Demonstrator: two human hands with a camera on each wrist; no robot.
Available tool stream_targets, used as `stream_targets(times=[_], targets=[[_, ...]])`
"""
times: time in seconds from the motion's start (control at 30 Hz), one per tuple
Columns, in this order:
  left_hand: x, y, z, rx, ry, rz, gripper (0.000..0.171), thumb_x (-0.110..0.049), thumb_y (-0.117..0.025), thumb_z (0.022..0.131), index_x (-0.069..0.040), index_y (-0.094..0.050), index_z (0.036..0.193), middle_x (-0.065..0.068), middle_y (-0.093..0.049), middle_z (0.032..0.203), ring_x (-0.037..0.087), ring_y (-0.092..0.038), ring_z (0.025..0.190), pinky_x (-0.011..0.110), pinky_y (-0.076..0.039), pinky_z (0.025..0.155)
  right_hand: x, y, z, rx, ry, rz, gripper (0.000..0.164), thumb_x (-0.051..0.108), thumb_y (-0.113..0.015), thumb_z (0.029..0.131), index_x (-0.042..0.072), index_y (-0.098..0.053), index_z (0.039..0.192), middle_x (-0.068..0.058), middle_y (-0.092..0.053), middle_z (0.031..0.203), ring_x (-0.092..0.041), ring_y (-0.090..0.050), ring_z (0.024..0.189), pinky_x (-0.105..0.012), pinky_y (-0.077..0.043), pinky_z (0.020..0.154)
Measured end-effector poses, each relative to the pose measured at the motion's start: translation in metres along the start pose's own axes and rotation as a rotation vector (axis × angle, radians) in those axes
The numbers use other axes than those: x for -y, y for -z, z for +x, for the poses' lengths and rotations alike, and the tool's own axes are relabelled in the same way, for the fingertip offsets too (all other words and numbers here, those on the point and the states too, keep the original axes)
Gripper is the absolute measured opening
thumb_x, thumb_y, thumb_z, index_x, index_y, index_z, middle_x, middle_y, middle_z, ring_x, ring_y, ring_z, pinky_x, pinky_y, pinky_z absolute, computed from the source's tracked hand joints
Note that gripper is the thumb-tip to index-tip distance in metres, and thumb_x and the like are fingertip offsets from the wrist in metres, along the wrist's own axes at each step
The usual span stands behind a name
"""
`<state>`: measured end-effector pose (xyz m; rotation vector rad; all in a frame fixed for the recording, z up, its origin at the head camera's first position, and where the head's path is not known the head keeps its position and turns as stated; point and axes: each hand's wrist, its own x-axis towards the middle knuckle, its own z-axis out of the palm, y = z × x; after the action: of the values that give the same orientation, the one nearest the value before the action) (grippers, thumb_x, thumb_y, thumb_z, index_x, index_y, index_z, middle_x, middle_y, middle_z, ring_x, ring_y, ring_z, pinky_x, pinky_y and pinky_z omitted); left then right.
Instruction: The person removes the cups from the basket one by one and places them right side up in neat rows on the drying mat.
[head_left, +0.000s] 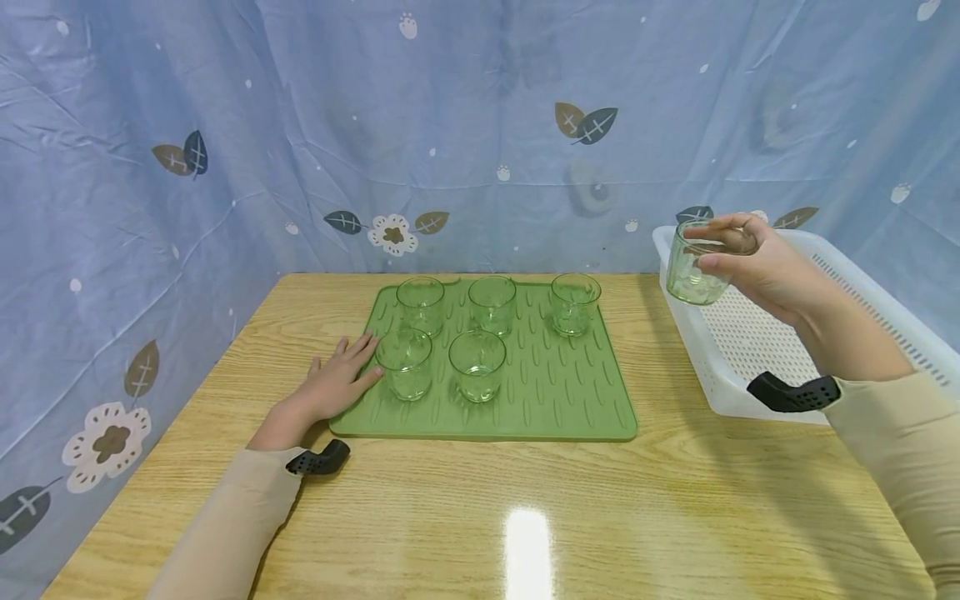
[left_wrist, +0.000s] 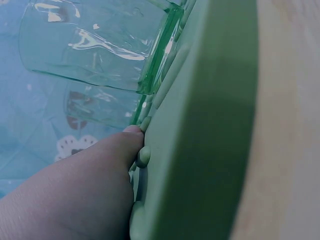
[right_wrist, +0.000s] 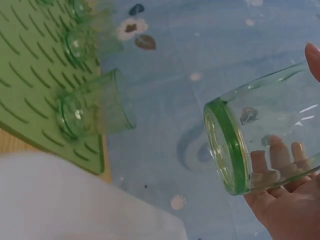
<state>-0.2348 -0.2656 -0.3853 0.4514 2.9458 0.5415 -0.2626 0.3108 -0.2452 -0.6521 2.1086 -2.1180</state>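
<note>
In the head view my right hand [head_left: 780, 271] holds a clear greenish glass [head_left: 693, 271] in the air, above the left wall of a white basket. Thumb and fingers wrap its upper part; the right wrist view shows its thick green base [right_wrist: 232, 150]. My left hand [head_left: 333, 383] lies flat with fingers spread on the left edge of a green ribbed mat [head_left: 555, 408]. Several like glasses stand upright on the mat: three in a back row, with one glass [head_left: 575, 304] at the right, and two in front. The front left glass [head_left: 406, 367] is close to my left fingertips.
At the right stands the white perforated basket [head_left: 697, 358], its near part behind my right forearm. A wooden table [head_left: 420, 508] lies under everything. Blue patterned cloth [head_left: 480, 150] hangs along the back and left. Black wrist mounts sit on both sleeves.
</note>
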Motion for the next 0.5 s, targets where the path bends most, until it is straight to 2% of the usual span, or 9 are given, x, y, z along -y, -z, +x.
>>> stream_targets(times=[0.1,0.23,0.37,0.5], targets=[[0.0,0.0,0.0,-0.001,-0.001,-0.003,0.072,-0.05,-0.036,0.111,-0.004,-0.018,0.164,0.017,-0.01,0.17,0.048,0.002,0.153,0.081,0.005,0.108,-0.001,-0.009,0.002,0.018,0.022,-0.005,0.041,-0.008,-0.056,0.101,0.015,-0.039,0.13,0.005,-0.059,0.13,-0.007,-0.052,0.122,-0.022,-0.039,0.095],[0.0,0.0,0.0,-0.001,-0.001,-0.001,0.073,-0.051,-0.035,0.111,-0.005,-0.018,0.164,0.017,-0.009,0.17,0.048,0.003,0.153,0.081,0.006,0.108,-0.002,-0.019,0.004,0.041,0.045,-0.008,0.038,-0.008,-0.054,0.101,0.015,-0.045,0.129,0.004,-0.059,0.13,-0.01,-0.049,0.124,-0.025,-0.038,0.095],[0.001,0.0,0.0,-0.001,0.0,0.007,0.073,-0.052,-0.035,0.111,-0.004,-0.018,0.164,0.017,-0.009,0.17,0.048,0.003,0.153,0.081,0.005,0.108,-0.003,-0.029,0.005,0.057,0.065,0.004,0.036,-0.01,-0.055,0.1,0.014,-0.053,0.127,0.003,-0.062,0.127,-0.011,-0.053,0.12,-0.023,-0.041,0.095],[0.0,-0.001,-0.001,-0.005,-0.001,0.003,0.073,-0.051,-0.035,0.111,-0.004,-0.019,0.164,0.018,-0.01,0.17,0.049,0.002,0.152,0.081,0.005,0.108,-0.005,-0.041,0.006,0.079,0.093,0.003,0.041,-0.012,-0.056,0.098,0.015,-0.058,0.129,0.002,-0.062,0.125,-0.012,-0.056,0.117,-0.02,-0.047,0.094]])
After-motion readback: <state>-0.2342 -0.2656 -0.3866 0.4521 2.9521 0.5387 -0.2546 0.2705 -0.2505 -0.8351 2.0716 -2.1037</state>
